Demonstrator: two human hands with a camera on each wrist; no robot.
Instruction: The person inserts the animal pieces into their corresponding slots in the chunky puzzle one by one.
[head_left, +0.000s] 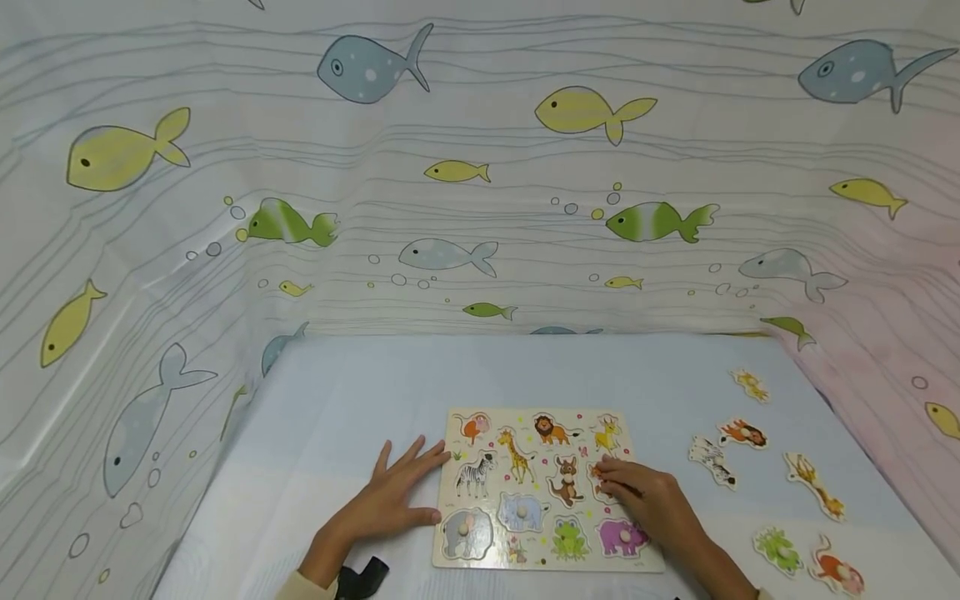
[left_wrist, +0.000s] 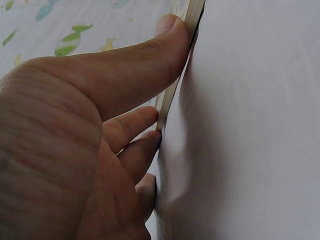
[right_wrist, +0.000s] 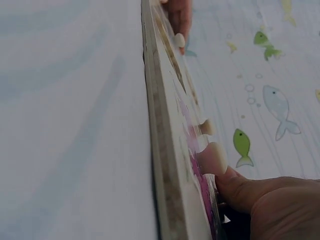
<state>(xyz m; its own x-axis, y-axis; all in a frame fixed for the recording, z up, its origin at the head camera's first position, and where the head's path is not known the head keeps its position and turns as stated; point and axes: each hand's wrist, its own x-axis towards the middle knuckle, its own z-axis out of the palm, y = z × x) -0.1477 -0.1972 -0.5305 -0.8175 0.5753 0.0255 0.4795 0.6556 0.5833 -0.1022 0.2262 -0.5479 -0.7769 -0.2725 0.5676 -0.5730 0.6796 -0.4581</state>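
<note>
A wooden animal puzzle board (head_left: 525,560) lies flat on the table. Grey elephant (head_left: 468,537), blue-grey rhino (head_left: 521,510) and purple hippo (head_left: 621,537) pieces with round knobs sit in its lower part. With fingers spread, my left hand (head_left: 392,497) touches the board's left edge; its thumb presses that edge in the left wrist view. At the board's right side my right hand (head_left: 651,497) pinches a mostly hidden orange animal piece (head_left: 596,483) over its recess, above the hippo. In the right wrist view my right thumb (right_wrist: 237,187) shows behind the hippo's knob (right_wrist: 212,159).
Loose pieces lie to the right: a deer (head_left: 750,386), lion (head_left: 744,433), zebra (head_left: 712,461), giraffe (head_left: 816,486), frog (head_left: 778,551) and monkey (head_left: 836,568). A black object (head_left: 363,578) is beside my left wrist. A fish-patterned curtain (head_left: 480,208) surrounds the table (head_left: 360,392).
</note>
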